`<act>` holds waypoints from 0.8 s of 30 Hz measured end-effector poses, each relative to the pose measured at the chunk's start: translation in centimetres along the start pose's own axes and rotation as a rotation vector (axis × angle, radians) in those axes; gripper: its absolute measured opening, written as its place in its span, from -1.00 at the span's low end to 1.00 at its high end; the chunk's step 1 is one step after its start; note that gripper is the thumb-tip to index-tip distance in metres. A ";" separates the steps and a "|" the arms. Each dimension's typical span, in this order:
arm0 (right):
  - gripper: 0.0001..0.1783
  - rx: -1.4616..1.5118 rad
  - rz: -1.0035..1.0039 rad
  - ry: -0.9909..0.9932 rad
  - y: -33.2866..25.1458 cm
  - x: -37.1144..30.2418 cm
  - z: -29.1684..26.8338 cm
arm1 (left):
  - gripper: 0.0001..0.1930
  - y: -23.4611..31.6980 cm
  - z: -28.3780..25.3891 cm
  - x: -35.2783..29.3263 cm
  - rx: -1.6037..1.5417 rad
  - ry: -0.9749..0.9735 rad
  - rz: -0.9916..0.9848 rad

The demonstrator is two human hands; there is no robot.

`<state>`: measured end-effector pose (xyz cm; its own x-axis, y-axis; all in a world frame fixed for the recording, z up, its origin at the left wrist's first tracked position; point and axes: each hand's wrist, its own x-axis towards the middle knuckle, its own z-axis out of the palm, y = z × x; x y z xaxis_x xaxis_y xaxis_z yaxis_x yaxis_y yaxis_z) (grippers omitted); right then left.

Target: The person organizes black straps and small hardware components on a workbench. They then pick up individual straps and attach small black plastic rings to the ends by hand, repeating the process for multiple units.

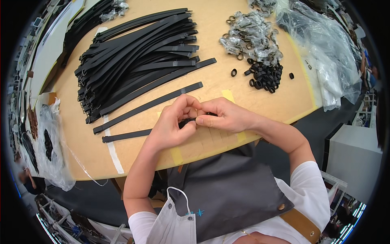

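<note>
A black belt strap (128, 136) lies across the table's near side, and its right end runs into my hands. My left hand (172, 122) is closed around that end, fingers curled. Opposite it, my right hand (225, 115) pinches at the same end, its fingertips meeting those of the left. My fingers cover most of the strap tip, so any small part there is hidden. Just beyond lies another black strap (148, 107), apart from the large pile of straps (138, 61) with metal buckles at their left ends.
Small black loops (266, 77) are heaped at the right, below plastic-wrapped metal buckles (254, 36). Clear plastic bags (321, 44) cover the far right edge. Another plastic bag (55, 150) sits at the left edge. Tape strips (113, 150) mark the tabletop.
</note>
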<state>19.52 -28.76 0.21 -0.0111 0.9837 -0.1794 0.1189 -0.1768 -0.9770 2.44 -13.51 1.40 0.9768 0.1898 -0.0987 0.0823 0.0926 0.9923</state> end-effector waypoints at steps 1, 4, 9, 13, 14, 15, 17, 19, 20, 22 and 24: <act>-0.70 0.084 -0.034 0.031 0.2 0.1 0.4 | -0.61 0.0 0.0 0.0 -0.014 -0.017 -0.014; -0.72 0.174 -0.037 0.058 -0.1 -0.4 0.6 | -0.63 0.3 0.6 -0.1 -0.083 -0.023 -0.053; -0.73 -0.348 -0.085 0.231 -1.6 -1.5 -1.1 | -0.64 -0.2 0.8 -0.2 -0.074 -0.080 -0.086; -0.67 -0.846 -0.007 0.709 -2.5 -1.7 -5.5 | -0.67 0.1 1.2 -0.2 0.404 -0.087 0.060; -0.71 -0.903 -0.001 0.757 -2.0 -1.7 -6.3 | -0.69 0.4 1.3 0.0 0.509 -0.091 0.144; -0.74 -0.960 0.004 0.804 -1.4 -1.7 -6.8 | -0.68 0.2 1.2 0.3 0.600 -0.016 0.235; -0.77 -0.951 -0.034 0.680 -0.4 -1.0 -7.1 | -0.67 -0.2 0.5 1.1 0.782 0.143 0.419; -0.83 -0.829 0.024 0.494 -1.3 -0.3 -6.8 | -0.64 0.4 -0.1 1.4 0.978 0.303 0.353; -0.82 -0.607 0.022 0.457 -1.3 0.1 -6.6 | -0.62 0.8 -0.4 1.6 1.074 0.388 0.313; -0.79 -0.165 0.022 0.372 -1.3 0.8 -6.3 | -0.72 0.9 -1.2 2.5 1.102 0.393 0.221; -0.73 0.244 0.058 0.263 -1.8 1.3 -6.7 | -0.77 1.0 -2.3 3.0 1.089 0.296 0.060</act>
<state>25.91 -26.97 2.46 0.2484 0.9407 -0.2310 -0.1287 -0.2043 -0.9704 5.00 -10.55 1.95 0.9117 0.4028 0.0809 0.3065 -0.7980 0.5189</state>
